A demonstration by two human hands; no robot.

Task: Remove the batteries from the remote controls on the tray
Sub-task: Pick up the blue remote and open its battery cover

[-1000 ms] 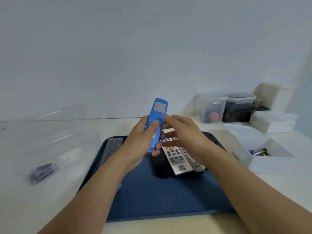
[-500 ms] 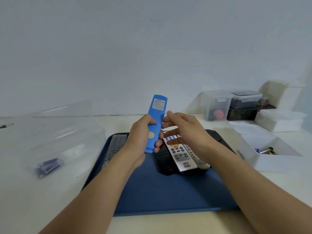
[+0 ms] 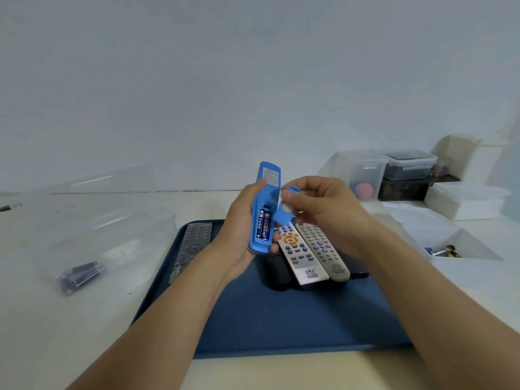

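Observation:
My left hand point(image 3: 237, 232) grips a blue remote point(image 3: 264, 192) upright above the dark blue tray point(image 3: 281, 319), back side facing me. Its battery bay is uncovered and two blue batteries point(image 3: 263, 225) sit inside. My right hand point(image 3: 326, 209) pinches the loose blue battery cover point(image 3: 284, 213) just right of the remote. On the tray lie a white remote point(image 3: 299, 256), a grey remote point(image 3: 323, 249), a black remote point(image 3: 275, 274) under them and a dark remote point(image 3: 194, 246) at the left.
A clear plastic box point(image 3: 92, 235) at the left holds several blue batteries point(image 3: 81, 275). A white bin point(image 3: 461, 243) at the right holds a few batteries point(image 3: 444, 251). Stacked containers point(image 3: 408, 170) stand at the back right by the wall.
The battery cover has come off the blue remote and is now in my right hand, exposing two batteries. The left hand still holds the remote upright.

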